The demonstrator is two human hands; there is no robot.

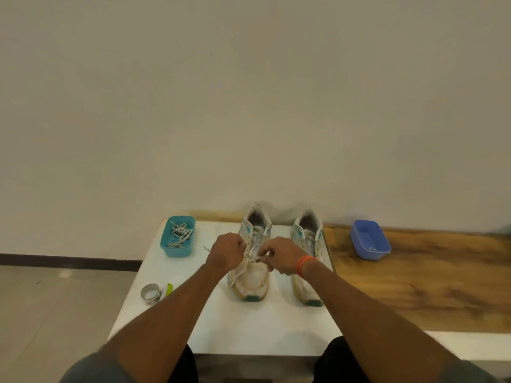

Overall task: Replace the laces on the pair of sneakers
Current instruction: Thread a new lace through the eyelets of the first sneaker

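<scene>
My left hand [227, 251] and right hand [279, 255] pinch the limp lace [253, 255] near the sneaker [253, 275] eyelets; best held by its tips.

No text, brand name or number could be read anywhere. The two sneakers [250, 261] at the desk's [226, 324] far edge carried small teal patches near their collars, too blurred to make out as lettering.

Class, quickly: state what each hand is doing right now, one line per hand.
Left hand: closed, gripping the lace of the left sneaker.
Right hand: closed, pinching the same lace.
</scene>
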